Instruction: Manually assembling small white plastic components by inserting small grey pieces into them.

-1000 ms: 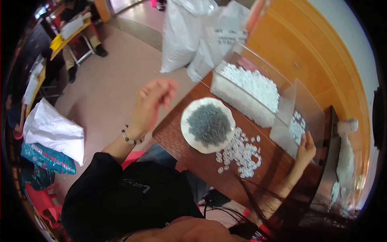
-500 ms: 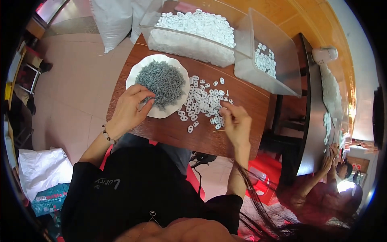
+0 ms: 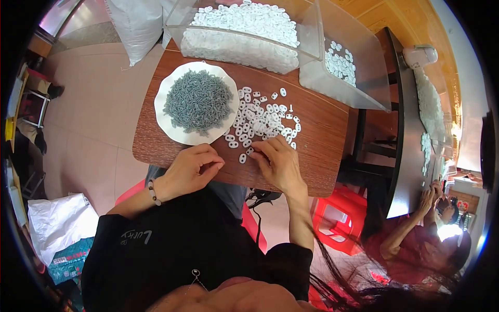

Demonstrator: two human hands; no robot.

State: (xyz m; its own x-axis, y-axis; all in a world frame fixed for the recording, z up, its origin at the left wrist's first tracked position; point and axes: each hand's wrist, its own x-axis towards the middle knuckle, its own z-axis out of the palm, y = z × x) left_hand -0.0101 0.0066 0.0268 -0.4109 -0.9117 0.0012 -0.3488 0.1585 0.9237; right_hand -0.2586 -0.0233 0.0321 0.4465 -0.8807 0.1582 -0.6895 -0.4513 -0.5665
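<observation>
My left hand (image 3: pixel 193 169) is at the table's near edge, just below the plate. Thumb and fingers are pressed together, and anything between them is hidden. My right hand (image 3: pixel 280 164) reaches over the table with its thumb and forefinger closing on a small white oval piece with two holes (image 3: pixel 250 151). Beyond it spreads a loose pile of matching white pieces (image 3: pixel 260 119). To the left stands a white plate with a wavy rim (image 3: pixel 162 117), heaped with small grey screws (image 3: pixel 200 101). One lone screw (image 3: pixel 291 108) stands at the pile's right side.
Two clear plastic bins line the far side: a large bin (image 3: pixel 244 52) full of white pieces and another bin (image 3: pixel 358 96) holding fewer. A red stool (image 3: pixel 338 223) is below on the right. Another person (image 3: pixel 416 244) works at a dark table (image 3: pixel 400 171) at the right.
My left hand has left the screws and drawn back toward me off the plate. My right hand has moved left and nearer, to the white piece at the pile's near edge.
</observation>
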